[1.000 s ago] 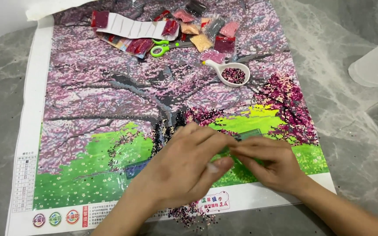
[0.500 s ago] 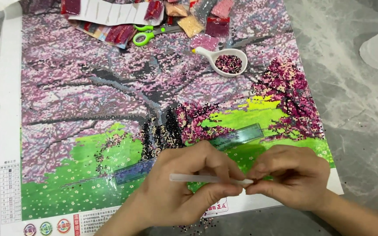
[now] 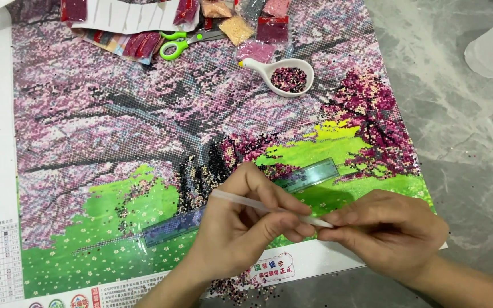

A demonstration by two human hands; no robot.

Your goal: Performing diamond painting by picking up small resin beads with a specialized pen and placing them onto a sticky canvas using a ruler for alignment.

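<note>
Between the two grips, held a slim white diamond-painting pen [image 3: 246, 201] level and slanted, just above the lower part of the canvas [image 3: 115, 114]. Left grip [image 3: 241, 228]: curled around the pen's barrel, thumb pressed against the fingers, blunt end sticking out past the knuckles. Right grip [image 3: 389, 234]: fingertips pressed together on the pen's tip end, pinching it; could not tell what, if anything, sat between those fingertips and the tip.

Under and behind the left grip, lay across the green meadow area as a translucent ruler [image 3: 315, 173], partly covered. Well beyond both grips, stood on the canvas as a white spoon-shaped tray [image 3: 281, 74] filled with dark pink beads, with green-handled scissors [image 3: 175, 45] and small bead packets [image 3: 272, 28] farther still. Nearer than the left grip, spilled over the canvas edge onto the grey marble table [image 3: 475, 142] as loose beads [image 3: 235, 285].

Judged as work on the pen's tip, not yet as placing beads. Would call next for a steady barrel in the left grip, a light pinch in the right, and clearance from the loose beads below.
</note>
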